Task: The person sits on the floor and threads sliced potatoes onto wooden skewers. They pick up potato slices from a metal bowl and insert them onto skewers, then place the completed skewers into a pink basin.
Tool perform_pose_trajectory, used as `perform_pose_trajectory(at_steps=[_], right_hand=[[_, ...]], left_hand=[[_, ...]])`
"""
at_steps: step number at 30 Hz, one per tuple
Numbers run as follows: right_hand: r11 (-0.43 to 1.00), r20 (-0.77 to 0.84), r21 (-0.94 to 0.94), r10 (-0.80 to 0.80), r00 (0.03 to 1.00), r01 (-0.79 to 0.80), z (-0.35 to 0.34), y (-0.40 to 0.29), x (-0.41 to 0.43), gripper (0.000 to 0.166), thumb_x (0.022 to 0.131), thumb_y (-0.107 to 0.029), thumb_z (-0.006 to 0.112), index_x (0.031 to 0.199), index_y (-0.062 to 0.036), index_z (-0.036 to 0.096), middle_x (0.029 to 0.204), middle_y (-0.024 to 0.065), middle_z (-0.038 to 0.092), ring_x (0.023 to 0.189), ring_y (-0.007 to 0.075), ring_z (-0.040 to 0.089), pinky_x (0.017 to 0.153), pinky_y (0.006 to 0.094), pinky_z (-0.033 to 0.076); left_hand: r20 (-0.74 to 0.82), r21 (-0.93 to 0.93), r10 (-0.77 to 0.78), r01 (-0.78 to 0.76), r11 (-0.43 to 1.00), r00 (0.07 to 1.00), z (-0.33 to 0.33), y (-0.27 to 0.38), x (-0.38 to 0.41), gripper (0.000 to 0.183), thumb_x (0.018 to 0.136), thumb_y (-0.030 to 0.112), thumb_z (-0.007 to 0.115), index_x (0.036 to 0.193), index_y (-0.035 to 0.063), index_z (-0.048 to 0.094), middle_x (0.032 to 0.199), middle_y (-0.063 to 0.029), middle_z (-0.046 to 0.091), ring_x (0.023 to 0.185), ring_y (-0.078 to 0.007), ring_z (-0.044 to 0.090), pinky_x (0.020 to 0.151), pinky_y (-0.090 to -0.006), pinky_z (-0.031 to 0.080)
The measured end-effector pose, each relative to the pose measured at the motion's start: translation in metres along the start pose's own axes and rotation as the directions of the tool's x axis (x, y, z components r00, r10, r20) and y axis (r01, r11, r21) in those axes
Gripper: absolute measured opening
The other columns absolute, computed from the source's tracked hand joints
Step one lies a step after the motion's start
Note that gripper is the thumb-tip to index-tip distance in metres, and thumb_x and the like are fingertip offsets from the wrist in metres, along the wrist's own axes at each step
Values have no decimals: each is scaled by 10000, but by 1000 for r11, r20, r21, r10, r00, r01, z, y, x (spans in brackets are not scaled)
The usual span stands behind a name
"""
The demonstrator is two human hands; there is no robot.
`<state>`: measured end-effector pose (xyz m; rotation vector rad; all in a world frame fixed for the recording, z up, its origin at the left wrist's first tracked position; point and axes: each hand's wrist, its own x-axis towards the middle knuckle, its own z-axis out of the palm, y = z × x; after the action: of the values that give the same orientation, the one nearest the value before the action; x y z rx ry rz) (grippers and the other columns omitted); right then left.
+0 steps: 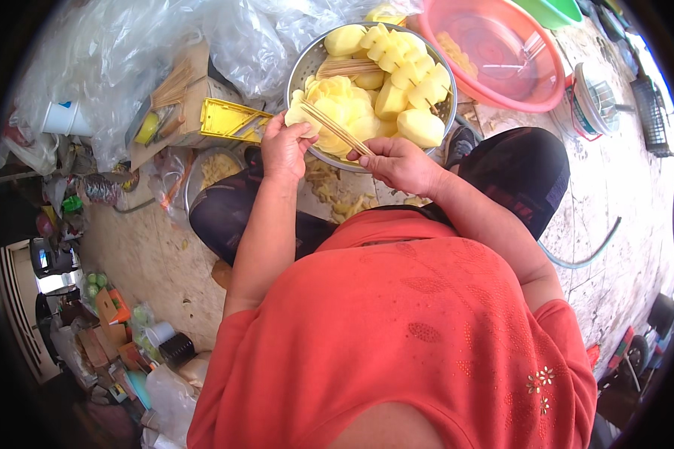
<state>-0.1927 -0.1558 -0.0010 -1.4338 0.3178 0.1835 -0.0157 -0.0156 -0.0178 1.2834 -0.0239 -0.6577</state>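
Observation:
In my left hand is a thin round potato slice, pinched at the left rim of a metal colander. My right hand grips a small bundle of wooden skewers, whose far ends reach over the slice; whether any pierces it I cannot tell. The colander holds a heap of potato slices, whole peeled potatoes, more loose skewers and several skewers threaded with slices. A yellow slicer lies left of my left hand, on or against a cardboard box.
A pink plastic basin with some slices stands at the upper right, beside a white bucket. Clear plastic sheeting covers the upper left. Potato peelings lie on the floor between my legs. A hose curves at the right.

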Motion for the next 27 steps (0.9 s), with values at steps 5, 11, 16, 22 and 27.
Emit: perform_pose_trajectory(at_steps=[5, 11, 16, 22, 27], right_hand=[[942, 91, 299, 128, 988, -149, 6, -3, -2, 230, 904, -190, 541, 1050, -22, 597, 525, -52, 371, 428, 50, 321, 395, 198, 261], [924, 88, 329, 175, 981, -195, 7, 1, 1, 231, 870, -200, 592, 1021, -25, 607, 527, -45, 388, 424, 51, 339, 376, 200, 254], [914, 45, 377, 147, 988, -153, 8, 10, 4, 162, 845, -171, 628, 915, -28, 593, 530, -31, 415, 403, 53, 342, 359, 199, 258], [921, 56, 352, 161, 985, -170, 8, 12, 5, 116, 832, -159, 621, 855, -54, 577, 514, -23, 411, 380, 65, 333, 364, 214, 249], [919, 51, 352, 171, 984, -178, 6, 12, 4, 128, 839, -168, 633, 824, -54, 576, 544, -26, 436, 386, 54, 354, 359, 203, 271]], left_hand=[[-10, -106, -47, 46, 993, 999, -6, 6, -3, 205, 805, 56, 543, 1009, 63, 531, 944, -50, 605, 813, -166, 596, 651, -289, 494], [-70, -174, -12, 0, 985, 997, -16, 10, 1, 203, 803, 70, 552, 1006, 72, 535, 940, -63, 601, 807, -181, 585, 629, -314, 478], [-154, -180, 30, -58, 982, 988, -22, 12, 5, 208, 787, 79, 578, 991, 70, 538, 934, -71, 602, 806, -194, 583, 627, -330, 474], [-181, -203, 42, -79, 976, 983, -23, 14, 5, 197, 792, 65, 570, 987, 50, 541, 925, -80, 606, 794, -208, 602, 621, -330, 497], [-173, -190, 59, -92, 977, 983, -22, 14, 6, 196, 798, 54, 572, 990, 26, 544, 934, -95, 607, 802, -218, 613, 640, -342, 516]])
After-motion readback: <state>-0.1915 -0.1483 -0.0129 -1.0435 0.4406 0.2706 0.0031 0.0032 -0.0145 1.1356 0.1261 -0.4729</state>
